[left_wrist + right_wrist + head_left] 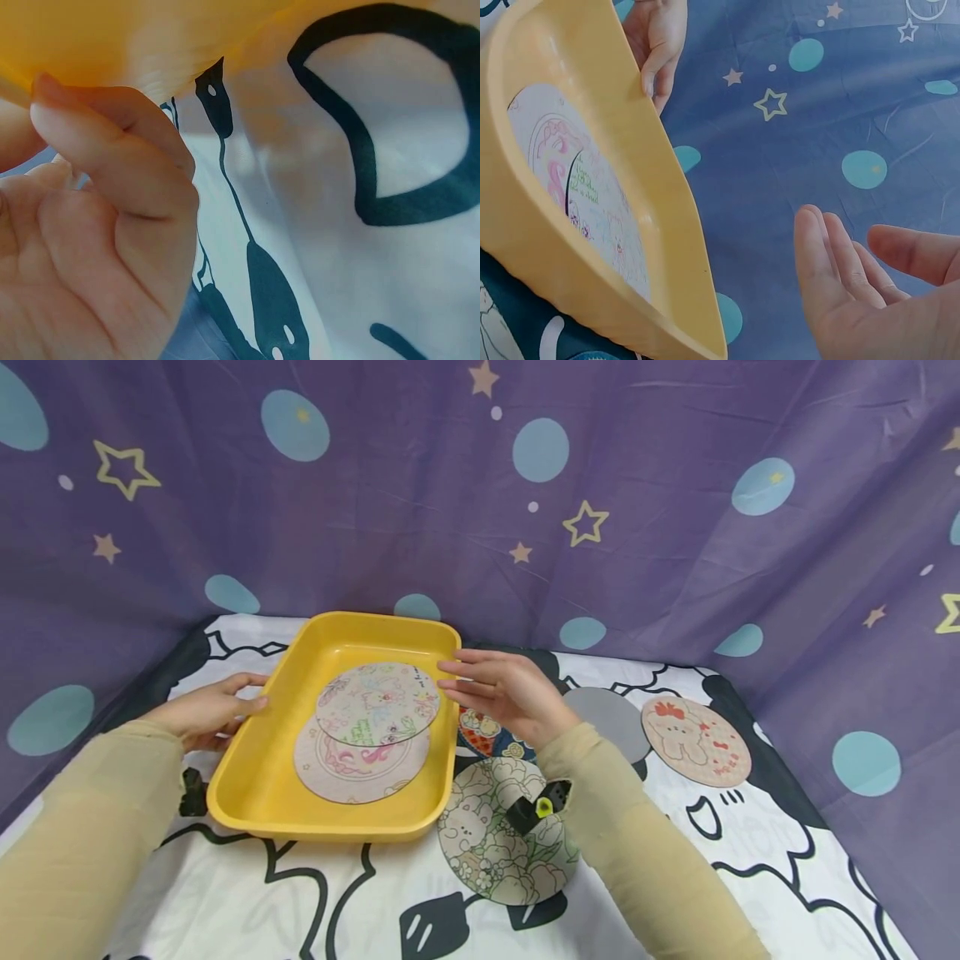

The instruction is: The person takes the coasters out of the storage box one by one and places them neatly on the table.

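A yellow tray (322, 832) lies tilted in the head view. My left hand (212, 708) grips its left rim, with the thumb at the edge and other fingers beneath, partly hidden. Two round printed mats overlap inside: the pale mat with green and pink drawings (378, 700) lies on the pink pony mat (358, 777). Beside the tray's right rim is my right hand (517, 689), its fingers extended and holding nothing. The right wrist view shows this hand (870, 292) apart from the tray (671, 225).
Right of the tray lie a round bear-and-flower mat (502, 852), a partly covered colorful mat (483, 731), a plain grey disc (607, 722) and a pink bunny mat (693, 742). A black-and-white patterned cloth (247, 902) covers the table. Behind it hangs a purple curtain (420, 518).
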Demonstrator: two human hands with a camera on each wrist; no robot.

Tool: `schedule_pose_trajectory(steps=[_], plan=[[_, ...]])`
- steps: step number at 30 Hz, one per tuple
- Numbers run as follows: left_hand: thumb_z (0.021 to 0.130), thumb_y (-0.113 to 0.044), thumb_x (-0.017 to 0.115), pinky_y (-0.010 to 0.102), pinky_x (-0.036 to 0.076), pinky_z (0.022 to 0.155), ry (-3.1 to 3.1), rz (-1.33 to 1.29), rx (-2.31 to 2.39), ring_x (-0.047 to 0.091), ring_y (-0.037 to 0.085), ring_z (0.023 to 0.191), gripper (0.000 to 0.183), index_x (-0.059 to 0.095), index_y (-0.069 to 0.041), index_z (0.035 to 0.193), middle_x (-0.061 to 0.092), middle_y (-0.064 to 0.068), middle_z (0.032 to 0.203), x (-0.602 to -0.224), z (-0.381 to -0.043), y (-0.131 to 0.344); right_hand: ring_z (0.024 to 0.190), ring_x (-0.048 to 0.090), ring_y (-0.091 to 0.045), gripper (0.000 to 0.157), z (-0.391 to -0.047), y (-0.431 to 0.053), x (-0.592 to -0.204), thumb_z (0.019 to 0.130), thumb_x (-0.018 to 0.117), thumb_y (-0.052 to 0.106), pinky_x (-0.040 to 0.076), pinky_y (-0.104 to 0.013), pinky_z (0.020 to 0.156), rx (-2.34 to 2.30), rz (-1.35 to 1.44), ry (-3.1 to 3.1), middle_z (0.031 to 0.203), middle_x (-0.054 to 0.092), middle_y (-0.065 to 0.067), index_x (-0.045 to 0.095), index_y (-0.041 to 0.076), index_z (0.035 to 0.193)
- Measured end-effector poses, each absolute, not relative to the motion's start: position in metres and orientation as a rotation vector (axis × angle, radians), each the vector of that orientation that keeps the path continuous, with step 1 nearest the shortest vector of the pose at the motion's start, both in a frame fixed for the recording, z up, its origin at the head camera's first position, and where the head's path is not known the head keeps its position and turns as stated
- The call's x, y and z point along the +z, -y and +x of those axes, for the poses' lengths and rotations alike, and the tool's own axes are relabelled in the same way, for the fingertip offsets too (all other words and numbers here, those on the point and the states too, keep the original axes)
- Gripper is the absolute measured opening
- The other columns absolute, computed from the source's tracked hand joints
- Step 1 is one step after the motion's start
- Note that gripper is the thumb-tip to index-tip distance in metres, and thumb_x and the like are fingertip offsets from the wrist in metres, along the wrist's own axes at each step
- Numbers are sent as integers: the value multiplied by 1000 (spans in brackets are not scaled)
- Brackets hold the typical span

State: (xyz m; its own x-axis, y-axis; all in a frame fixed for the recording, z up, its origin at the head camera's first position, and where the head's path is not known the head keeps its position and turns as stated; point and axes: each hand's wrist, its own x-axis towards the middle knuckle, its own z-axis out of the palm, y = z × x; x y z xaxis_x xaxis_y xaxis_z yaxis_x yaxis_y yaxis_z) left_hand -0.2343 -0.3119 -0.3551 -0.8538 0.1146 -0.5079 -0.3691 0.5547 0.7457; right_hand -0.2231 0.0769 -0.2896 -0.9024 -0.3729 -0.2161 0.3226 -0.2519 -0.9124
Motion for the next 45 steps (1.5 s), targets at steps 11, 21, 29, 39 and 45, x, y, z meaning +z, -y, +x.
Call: schedule_pose_trajectory(steps=[11,21,29,39,45], plan=[[105,-37,45,36,53,79,-2269,-204,1276,63,20,92,74,2,-9,158,53,19,130,-356,-235,314,109,68,-29,32,-231,-60,-289,100,54,6,55,-34,90,-2207,-69,-1567,129,65,-17,58,2,131],[105,-37,45,36,52,78,-2271,-218,1271,62,21,92,74,1,-10,159,50,21,133,-357,-236,313,124,59,-38,32,-239,-47,-286,99,54,3,56,-33,89,-2255,-36,-1532,129,64,-18,58,1,131],[106,-36,44,36,53,79,-2270,-194,1285,63,20,91,73,2,-8,158,55,17,127,-356,-234,312,120,63,-35,33,-245,-36,-290,98,55,2,56,-32,88,-2275,12,-1525,127,65,-17,59,3,130],[106,-36,44,36,53,79,-2268,-189,1294,63,20,91,73,2,-9,158,53,18,129,-355,-233,313,118,64,-32,40,-250,-21,-295,97,56,2,55,-32,91,-2311,71,-1508,128,66,-15,56,4,137],[106,-35,43,36,53,80,-2266,-190,1290,62,20,92,71,3,-9,158,50,20,133,-355,-233,312,118,64,-32,39,-251,-14,-306,98,56,2,55,-32,91,-2380,134,-1484,126,67,-13,58,6,136]])
